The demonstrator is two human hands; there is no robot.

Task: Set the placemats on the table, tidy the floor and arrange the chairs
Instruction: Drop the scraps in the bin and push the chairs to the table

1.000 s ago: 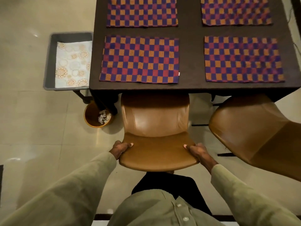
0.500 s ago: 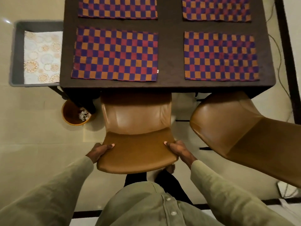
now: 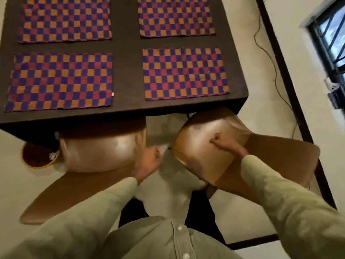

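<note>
Four checkered purple-and-orange placemats lie on the dark table (image 3: 127, 75); the nearest ones are the left placemat (image 3: 59, 81) and the right placemat (image 3: 184, 73). A tan leather chair (image 3: 97, 152) stands partly tucked under the table's near edge. A second tan chair (image 3: 197, 146) stands to its right, turned at an angle. My left hand (image 3: 149, 162) is a loose fist in the gap between the chairs, beside the first chair's right edge, holding nothing. My right hand (image 3: 222, 143) is curled over the second chair's seat; motion blur hides any contact.
An orange bin (image 3: 35, 159) with crumpled paper sits on the floor under the table's left corner. A thin cable (image 3: 270, 58) trails over the pale floor to the right. A dark floor strip (image 3: 291, 90) and a barred window (image 3: 332, 34) lie beyond.
Both hands have let go of the left chair's back. My right hand has swung right over the angled chair, and my view has shifted right, so the grey tray is out of sight.
</note>
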